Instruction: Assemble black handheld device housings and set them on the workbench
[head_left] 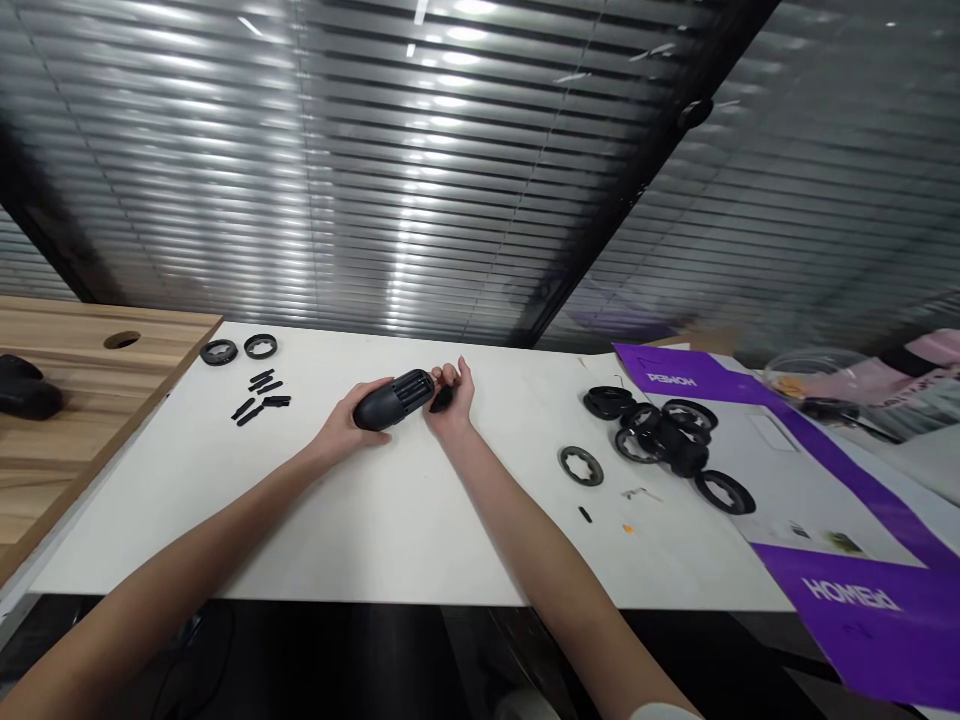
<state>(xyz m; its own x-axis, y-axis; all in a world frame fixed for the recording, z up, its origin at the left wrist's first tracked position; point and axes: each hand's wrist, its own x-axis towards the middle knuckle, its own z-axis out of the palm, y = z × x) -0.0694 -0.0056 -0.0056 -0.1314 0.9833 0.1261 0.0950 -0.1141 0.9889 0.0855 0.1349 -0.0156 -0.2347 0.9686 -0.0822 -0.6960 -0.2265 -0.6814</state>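
My left hand (349,425) is wrapped round the rounded end of a black oblong device (386,402), which is tilted up to the right above the white table. Long slots show along its right part. My right hand (452,398) is at the device's right end, fingers curled round a small black piece (442,399). How far that piece touches the device cannot be made out.
Two black rings (260,346) and several thin black strips (262,381) lie at the left. On the right are a flat ring (581,466), a cluster of black parts (660,432), an orange bit (628,528) and a purple-white sheet (862,590). A wooden surface (90,380) adjoins the left edge.
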